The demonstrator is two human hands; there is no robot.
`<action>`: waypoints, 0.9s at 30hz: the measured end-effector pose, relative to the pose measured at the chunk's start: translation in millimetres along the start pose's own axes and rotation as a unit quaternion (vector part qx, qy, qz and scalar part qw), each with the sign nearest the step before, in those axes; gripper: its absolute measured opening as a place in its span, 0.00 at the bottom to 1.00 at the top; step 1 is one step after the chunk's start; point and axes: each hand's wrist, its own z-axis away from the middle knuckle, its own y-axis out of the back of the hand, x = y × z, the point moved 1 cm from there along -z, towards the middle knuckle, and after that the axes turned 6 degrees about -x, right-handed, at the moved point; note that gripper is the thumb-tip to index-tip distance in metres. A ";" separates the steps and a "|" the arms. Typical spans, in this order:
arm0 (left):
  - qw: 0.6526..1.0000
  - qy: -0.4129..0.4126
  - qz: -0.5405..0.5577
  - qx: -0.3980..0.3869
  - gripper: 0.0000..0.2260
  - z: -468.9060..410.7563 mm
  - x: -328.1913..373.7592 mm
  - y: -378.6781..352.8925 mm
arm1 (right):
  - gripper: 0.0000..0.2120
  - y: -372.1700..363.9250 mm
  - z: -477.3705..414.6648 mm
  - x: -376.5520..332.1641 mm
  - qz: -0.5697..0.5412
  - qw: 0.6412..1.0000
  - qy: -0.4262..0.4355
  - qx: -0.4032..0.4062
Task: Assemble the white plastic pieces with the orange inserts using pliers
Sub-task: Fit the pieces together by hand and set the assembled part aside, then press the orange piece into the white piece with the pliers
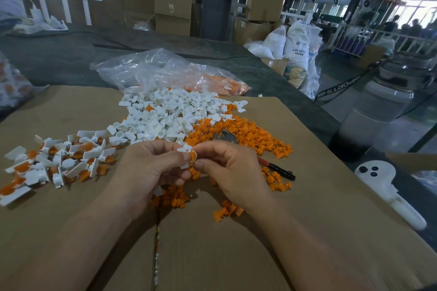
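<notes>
Cardboard sheeting (212, 250) covers the bench. At nine o'clock from the hands lies a scatter of finished pieces (54, 163), white shells with orange showing inside.

At the centre, the left hand (151, 165), fingers curled, pinches a white plastic piece (186, 149) held just above the cardboard. The right hand (227, 168) meets it from three o'clock, pinching an orange insert (194, 156) between thumb and forefinger. The insert touches the white piece; whether it is fully seated cannot be told.

At twelve o'clock sits a heap of loose white pieces (165, 113), with a clear plastic bag (153, 68) just beyond it holding more parts. At one o'clock spreads a heap of loose orange inserts (250, 134). The pliers (225, 136) lie there untouched by either hand, their metal head among the inserts and their red and black handles running out toward four o'clock behind the right hand.

At the far right, at three o'clock, a white handheld device (387, 184) with dark buttons rests beside the cardboard's edge.
</notes>
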 end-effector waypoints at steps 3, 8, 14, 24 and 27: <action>1.000 -0.004 -0.003 0.003 0.12 -0.7 -0.5 -0.3 | 0.09 0.2 -0.4 -0.6 0.010 1.000 0.006 0.002; 1.000 0.000 0.004 0.002 0.08 -0.7 0.3 0.1 | 0.08 4.4 -1.1 -1.5 0.057 0.998 -0.017 -0.002; 1.000 0.001 0.015 0.016 0.04 -1.0 -0.2 -0.1 | 0.12 51.4 -2.4 8.8 0.231 0.956 -0.172 0.057; 1.000 -0.005 0.022 0.010 0.03 -0.1 0.1 0.0 | 0.34 61.1 1.8 26.6 0.387 0.843 -0.339 -0.155; 1.000 -0.006 0.023 0.011 0.06 -0.6 0.0 -0.1 | 0.31 57.0 0.4 26.0 0.409 0.833 -0.338 -0.154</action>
